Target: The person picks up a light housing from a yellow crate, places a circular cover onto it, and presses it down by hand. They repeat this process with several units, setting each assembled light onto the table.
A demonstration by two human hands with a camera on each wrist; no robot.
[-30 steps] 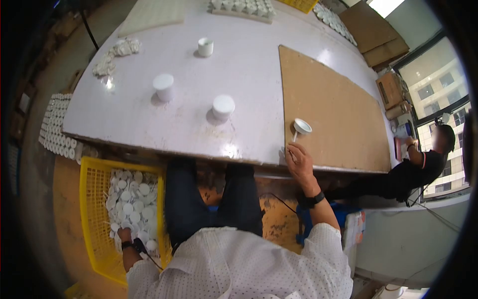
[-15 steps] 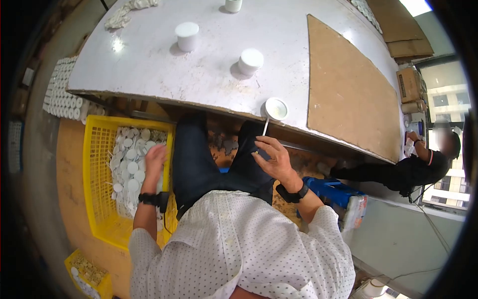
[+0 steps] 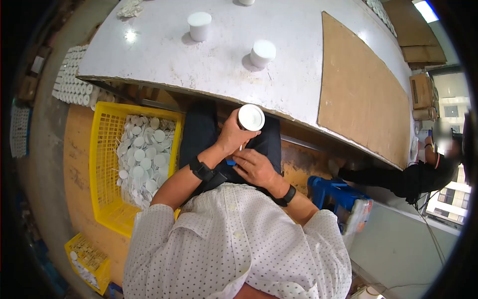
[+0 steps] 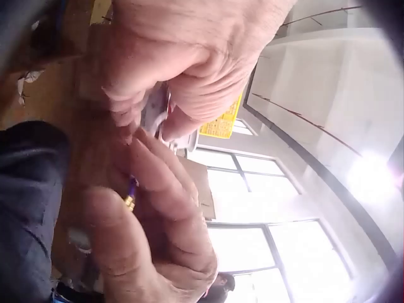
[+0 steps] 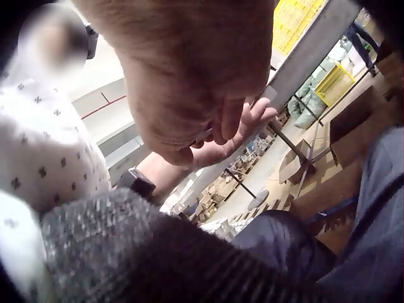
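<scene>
A white stemmed cup (image 3: 251,117), round-rimmed and facing up, is held over the person's lap at the table's front edge. My left hand (image 3: 231,134) curls round its side and underside. Just below, my right hand (image 3: 256,169) pinches the thin white stem (image 3: 242,147) with thumb and fingertips. In the left wrist view a small purple and gold piece (image 4: 130,199) shows between the right thumb and fingers. The two hands overlap in both wrist views, and the cup's bowl is hidden there.
The yellow basket (image 3: 94,179) beside the left leg holds several white stemmed discs (image 3: 145,163). Two lidded white jars (image 3: 199,27) and a cardboard sheet (image 3: 366,89) lie on the white table (image 3: 149,55). A blue stool (image 3: 331,192) stands right; another person (image 3: 423,174) is further right.
My left hand has left the basket and come across to grip the cup. My right hand has brought the cup from over the cardboard back toward the lap. The head view has shifted.
</scene>
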